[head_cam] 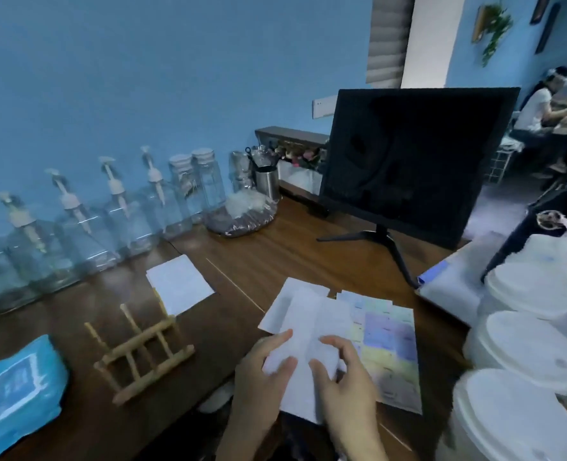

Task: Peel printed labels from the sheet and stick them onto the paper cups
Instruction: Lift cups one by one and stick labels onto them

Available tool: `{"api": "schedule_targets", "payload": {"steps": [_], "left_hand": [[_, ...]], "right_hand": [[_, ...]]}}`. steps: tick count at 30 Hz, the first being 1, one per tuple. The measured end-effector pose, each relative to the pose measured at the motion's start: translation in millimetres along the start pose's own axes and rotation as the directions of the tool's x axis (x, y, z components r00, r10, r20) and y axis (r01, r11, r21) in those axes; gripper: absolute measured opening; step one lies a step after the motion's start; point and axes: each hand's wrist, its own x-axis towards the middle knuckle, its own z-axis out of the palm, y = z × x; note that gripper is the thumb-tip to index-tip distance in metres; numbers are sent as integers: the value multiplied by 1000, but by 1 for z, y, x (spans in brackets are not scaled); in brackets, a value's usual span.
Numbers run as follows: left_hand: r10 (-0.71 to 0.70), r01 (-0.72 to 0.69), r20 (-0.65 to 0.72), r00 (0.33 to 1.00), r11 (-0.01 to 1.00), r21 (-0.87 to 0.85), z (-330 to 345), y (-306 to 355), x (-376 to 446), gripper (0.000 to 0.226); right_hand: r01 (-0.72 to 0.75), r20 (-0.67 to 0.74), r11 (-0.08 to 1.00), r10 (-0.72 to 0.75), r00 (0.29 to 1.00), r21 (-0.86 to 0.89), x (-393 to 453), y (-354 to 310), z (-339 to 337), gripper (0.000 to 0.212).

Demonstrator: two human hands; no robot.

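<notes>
Along the far left of the wooden counter (275, 247) stands a row of clear pump bottles (76, 224), with a blue packet (16, 394) and a small wooden rack (142, 344) nearer the person; none of it has a part in the job.

Further along, the left hand (259, 377) pinches the near left edge of a white strip of paper (308, 331), thumb on top and a finger laid along its side. I take the strip to be the label sheet, or backing from it, though the blur keeps me from reading any print. The right hand (345, 377) is at the same strip just beside the left one, its fingers curled over the paper and the thumb meeting it from below, as if working at an edge (I cannot make out a label lifting yet).

Under and just right of the strip lies a coloured sheet (388, 334) of small pastel panels, flat on the counter.

At the far right stand the lidded paper cups (521, 354), near the hands but untouched. No label shows on any cup from here, so I judge the sticking barely begun, with all the cups still to do.
</notes>
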Motion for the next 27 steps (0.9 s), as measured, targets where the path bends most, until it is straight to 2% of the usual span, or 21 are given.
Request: {"api": "schedule_targets", "payload": {"steps": [4,7,13,18,22,27], "left_hand": [[47,-43,84,995,998,-47,-5,-10,77,35],[85,-91,124,989,995,41,1,-18,120,38],[82,-123,171,982,963,241,17,-36,154,44],[101,-145,138,985,923,357,15,-46,156,45],[139,-175,115,984,885,431,13,-52,156,44],[199,-192,36,979,860,473,18,-69,153,35]], "right_hand": [[25,-152,995,-41,988,-101,55,-13,30,33],[6,-227,979,-53,973,-202,90,-18,43,37],[-55,-175,901,-24,984,-431,124,-6,61,46],[-40,-126,862,-29,992,-506,125,1,68,46],[-47,-149,854,-36,988,-518,127,2,71,46],[-29,-174,840,-78,982,-541,127,6,71,31]]}}
